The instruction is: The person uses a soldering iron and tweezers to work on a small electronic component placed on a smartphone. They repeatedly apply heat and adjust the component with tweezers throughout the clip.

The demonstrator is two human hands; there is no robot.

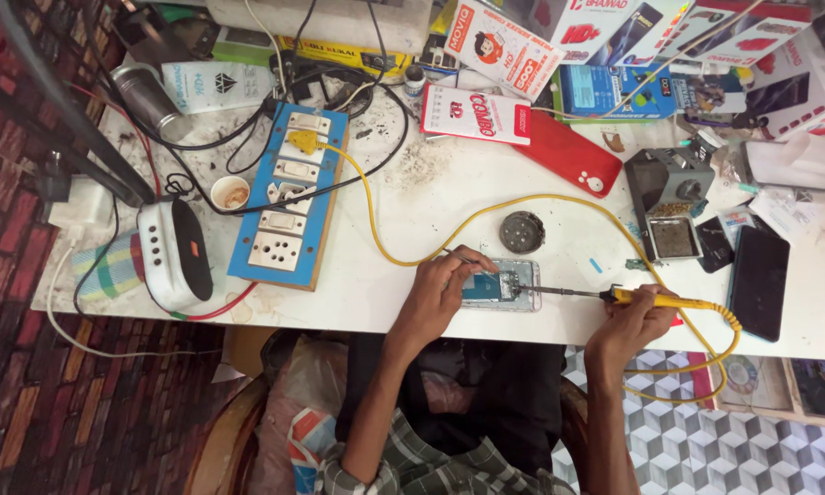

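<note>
The opened phone (pixel 501 285) lies flat near the front edge of the white bench (pixel 412 215), its insides showing blue; the left hand (pixel 440 291) rests on the phone's left end, fingers closed round a thin tool (pixel 463 259) whose kind is too small to tell; the right hand (pixel 634 316), to the right of the phone, grips the yellow handle of a soldering iron (pixel 573 292), whose dark tip touches the phone's right edge; the iron's yellow cord (pixel 486 218) loops behind the phone and runs left to a blue switchboard (pixel 289 194); just behind the phone sits a round grey lid (pixel 522 231); further right of the phone stand a grey iron stand (pixel 669 197) and a black phone (pixel 757 280) lying face down or dark; behind the phone, a red phone cover (pixel 566 154) and boxed goods (pixel 614 46) along the back; far left of the phone, beyond the switchboard, a white and black speaker (pixel 176 254).
</note>
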